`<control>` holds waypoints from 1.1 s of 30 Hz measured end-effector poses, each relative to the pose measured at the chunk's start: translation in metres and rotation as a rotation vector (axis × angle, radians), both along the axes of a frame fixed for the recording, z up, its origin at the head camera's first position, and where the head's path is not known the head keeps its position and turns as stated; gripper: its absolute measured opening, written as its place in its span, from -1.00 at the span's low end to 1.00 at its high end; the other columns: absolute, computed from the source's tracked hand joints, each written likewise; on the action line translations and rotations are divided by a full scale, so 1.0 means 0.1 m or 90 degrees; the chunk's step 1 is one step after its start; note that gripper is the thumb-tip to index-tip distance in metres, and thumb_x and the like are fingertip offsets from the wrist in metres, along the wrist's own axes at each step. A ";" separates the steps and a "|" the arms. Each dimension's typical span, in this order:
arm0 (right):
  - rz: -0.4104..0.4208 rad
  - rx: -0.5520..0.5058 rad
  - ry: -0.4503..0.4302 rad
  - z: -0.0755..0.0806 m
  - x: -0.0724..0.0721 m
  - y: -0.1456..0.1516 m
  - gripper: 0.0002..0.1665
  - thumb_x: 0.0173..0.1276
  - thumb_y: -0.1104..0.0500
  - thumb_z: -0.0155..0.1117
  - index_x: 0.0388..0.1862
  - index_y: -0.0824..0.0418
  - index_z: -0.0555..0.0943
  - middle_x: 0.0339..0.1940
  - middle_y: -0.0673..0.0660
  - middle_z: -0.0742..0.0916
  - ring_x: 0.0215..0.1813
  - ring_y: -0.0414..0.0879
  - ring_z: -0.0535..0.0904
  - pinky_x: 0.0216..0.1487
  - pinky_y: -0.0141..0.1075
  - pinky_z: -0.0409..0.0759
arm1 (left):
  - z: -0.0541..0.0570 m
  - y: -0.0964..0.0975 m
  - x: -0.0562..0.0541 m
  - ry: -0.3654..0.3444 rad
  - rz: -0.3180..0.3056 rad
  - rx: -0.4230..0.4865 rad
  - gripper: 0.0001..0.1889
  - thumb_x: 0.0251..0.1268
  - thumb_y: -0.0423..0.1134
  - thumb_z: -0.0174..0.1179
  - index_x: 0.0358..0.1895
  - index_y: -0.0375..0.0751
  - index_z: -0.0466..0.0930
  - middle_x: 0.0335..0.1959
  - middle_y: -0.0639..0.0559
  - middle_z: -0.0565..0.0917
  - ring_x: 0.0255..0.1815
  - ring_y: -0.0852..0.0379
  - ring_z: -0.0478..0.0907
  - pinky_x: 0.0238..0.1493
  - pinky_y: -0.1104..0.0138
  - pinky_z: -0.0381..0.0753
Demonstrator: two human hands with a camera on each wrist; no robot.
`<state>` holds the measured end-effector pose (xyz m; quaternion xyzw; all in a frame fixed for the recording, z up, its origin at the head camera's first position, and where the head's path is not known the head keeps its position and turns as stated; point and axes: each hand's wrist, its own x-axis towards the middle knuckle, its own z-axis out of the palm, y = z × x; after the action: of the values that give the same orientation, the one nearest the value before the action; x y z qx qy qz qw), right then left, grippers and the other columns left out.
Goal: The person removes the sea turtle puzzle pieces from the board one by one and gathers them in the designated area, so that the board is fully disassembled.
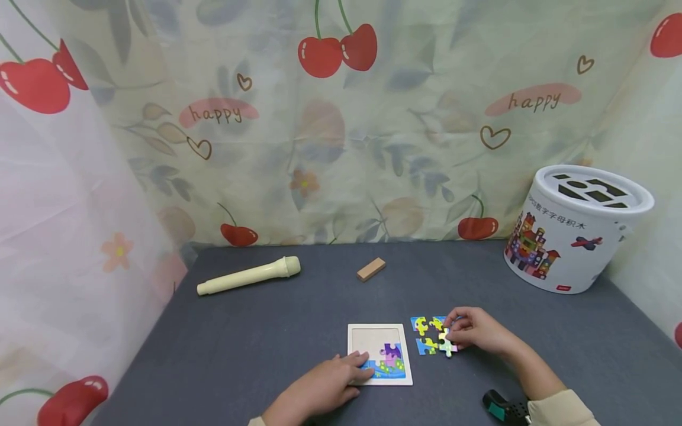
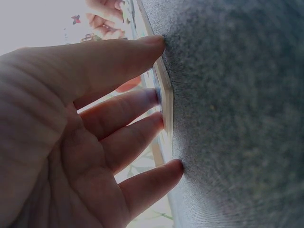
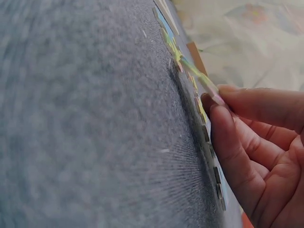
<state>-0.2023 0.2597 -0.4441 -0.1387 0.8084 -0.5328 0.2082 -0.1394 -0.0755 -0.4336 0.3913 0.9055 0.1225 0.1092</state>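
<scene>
A pale wooden puzzle tray [image 1: 407,355] lies flat on the dark table, with purple, green and blue pieces [image 1: 391,362] filling its lower right part. My left hand [image 1: 333,378] rests at the tray's lower left corner, fingers extended over it; in the left wrist view the fingertips meet the tray edge [image 2: 167,102]. Right of the tray, my right hand [image 1: 476,331] pinches a yellow-green puzzle piece [image 1: 447,345] between thumb and fingers. The right wrist view shows this piece [image 3: 205,83] tilted above other loose pieces [image 1: 425,347].
A cream toy microphone [image 1: 247,276] lies at the back left. Behind the tray is a small wooden block [image 1: 371,269]. A large white bucket [image 1: 575,236] stands at the back right. A black and green device [image 1: 503,408] sits by the right sleeve.
</scene>
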 end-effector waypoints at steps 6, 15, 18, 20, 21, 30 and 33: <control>-0.007 0.014 -0.005 -0.04 0.00 0.04 -0.65 0.25 0.27 0.25 -0.12 0.54 0.45 -0.48 0.01 0.63 -0.47 -0.28 0.54 -0.42 -0.38 0.59 | 0.00 0.00 0.00 -0.009 0.006 0.001 -0.57 0.21 -0.27 0.21 0.18 0.03 0.52 0.29 0.01 0.45 0.36 0.10 0.32 0.22 0.07 0.44; -0.027 0.066 0.053 -0.05 0.01 0.01 -0.70 0.21 0.26 0.29 -0.19 0.48 0.51 -0.46 0.09 0.60 -0.49 -0.25 0.49 -0.50 -0.37 0.55 | -0.01 0.00 -0.01 -0.014 0.008 0.001 -0.57 0.21 -0.26 0.21 0.19 0.04 0.51 0.30 0.03 0.44 0.37 0.10 0.31 0.23 0.06 0.43; -0.028 0.088 0.080 -0.05 0.01 0.01 -0.70 0.19 0.24 0.33 -0.22 0.45 0.53 -0.48 0.07 0.58 -0.52 -0.27 0.45 -0.53 -0.40 0.52 | -0.01 -0.01 -0.02 -0.010 0.008 -0.001 -0.56 0.21 -0.25 0.21 0.19 0.05 0.52 0.30 0.03 0.44 0.37 0.11 0.31 0.22 0.06 0.43; -0.031 0.105 0.100 -0.05 0.02 0.01 -0.69 0.16 0.21 0.36 -0.24 0.43 0.54 -0.49 0.06 0.57 -0.54 -0.28 0.44 -0.54 -0.42 0.50 | -0.02 -0.01 -0.01 -0.011 0.008 -0.002 -0.56 0.21 -0.26 0.21 0.19 0.06 0.51 0.30 0.04 0.44 0.37 0.11 0.31 0.22 0.06 0.43; -0.033 0.114 0.110 -0.05 0.03 0.01 -0.67 0.14 0.19 0.38 -0.25 0.41 0.55 -0.49 0.06 0.57 -0.54 -0.29 0.43 -0.53 -0.43 0.48 | -0.02 -0.01 -0.02 -0.010 0.007 -0.003 -0.56 0.21 -0.26 0.22 0.19 0.06 0.51 0.30 0.04 0.44 0.37 0.11 0.31 0.22 0.06 0.43; -0.057 0.241 0.178 -0.02 0.16 -0.06 -0.54 -0.04 0.02 0.52 -0.28 0.26 0.55 -0.45 0.04 0.55 -0.46 -0.25 0.40 -0.46 -0.43 0.41 | 0.00 0.00 -0.01 -0.015 0.014 -0.004 -0.57 0.21 -0.26 0.22 0.18 0.05 0.52 0.30 0.03 0.44 0.37 0.11 0.32 0.23 0.06 0.42; -0.076 0.271 0.186 -0.03 0.17 -0.10 -0.53 -0.08 0.03 0.54 -0.29 0.24 0.55 -0.46 0.03 0.54 -0.45 -0.22 0.38 -0.46 -0.43 0.38 | 0.00 0.00 -0.01 -0.015 0.015 -0.006 -0.56 0.20 -0.26 0.22 0.18 0.05 0.52 0.29 0.03 0.45 0.36 0.12 0.32 0.23 0.07 0.43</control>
<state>-0.1848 0.2493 -0.4469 -0.1194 0.9305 -0.3363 0.0820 -0.1405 -0.0756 -0.4339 0.3787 0.9092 0.1241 0.1205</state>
